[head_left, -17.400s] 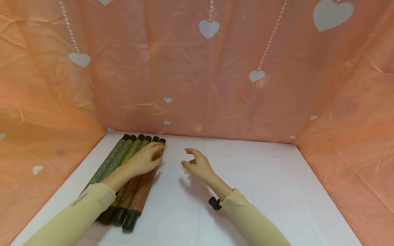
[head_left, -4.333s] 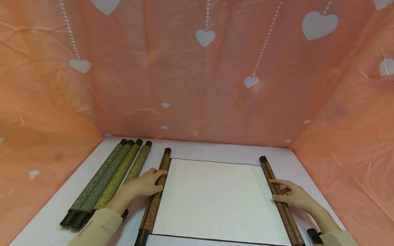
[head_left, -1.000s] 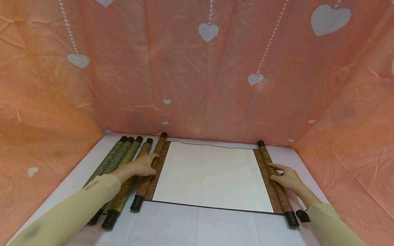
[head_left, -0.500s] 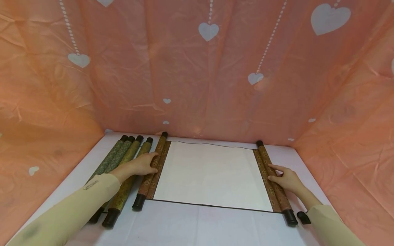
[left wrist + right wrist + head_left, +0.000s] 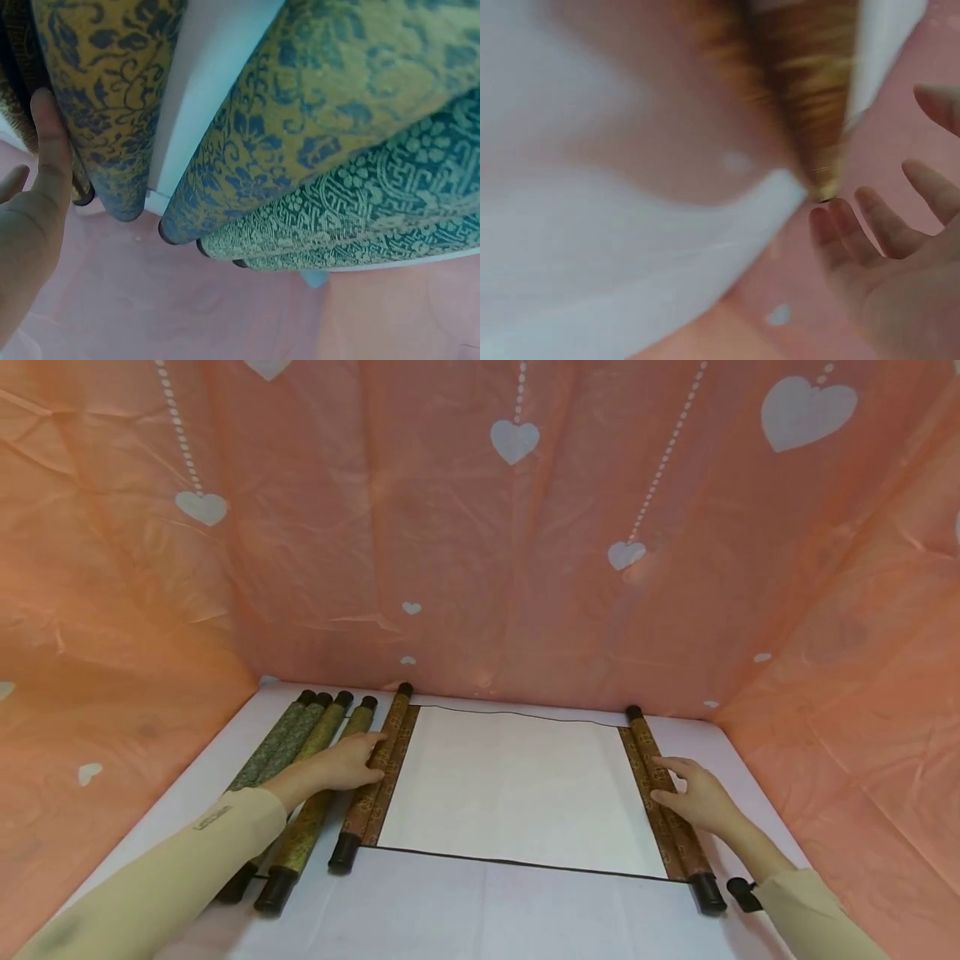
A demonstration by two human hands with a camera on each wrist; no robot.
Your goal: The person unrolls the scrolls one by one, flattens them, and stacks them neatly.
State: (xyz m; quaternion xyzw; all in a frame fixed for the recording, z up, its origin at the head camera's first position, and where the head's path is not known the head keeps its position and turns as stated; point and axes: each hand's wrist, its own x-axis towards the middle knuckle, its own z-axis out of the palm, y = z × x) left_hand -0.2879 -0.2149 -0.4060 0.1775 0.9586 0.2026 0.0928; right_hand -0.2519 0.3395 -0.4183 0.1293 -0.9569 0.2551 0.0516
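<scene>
A brown patterned scroll (image 5: pixel 517 789) lies unrolled across the table, its blank white sheet between two rollers with black end knobs. My left hand (image 5: pixel 347 762) reaches over the left roller (image 5: pixel 362 806), thumb and forefinger extended at its near edge. In the left wrist view, the straight forefinger (image 5: pixel 51 142) lies beside a yellow roll. At the right roller (image 5: pixel 693 847) is my right hand (image 5: pixel 696 793), fingers loosely bent and fingertips overlapping the roller. The right wrist view shows that hand (image 5: pixel 900 262) with its fingers spread and nothing between them.
Two yellow rolls (image 5: pixel 300 839) and two green rolls (image 5: pixel 262 752) lie side by side to the left, under my left forearm. A pink curtain (image 5: pixel 480 568) with white hearts encloses the white table (image 5: pixel 480 918) at the back and sides. A black wrist device (image 5: pixel 742 893) shows at my right cuff.
Earlier the brown scroll lay rolled beside the others; now it is spread open. Since 4.3 s ago it has moved back and its brown end bands show. The last second is nearly still.
</scene>
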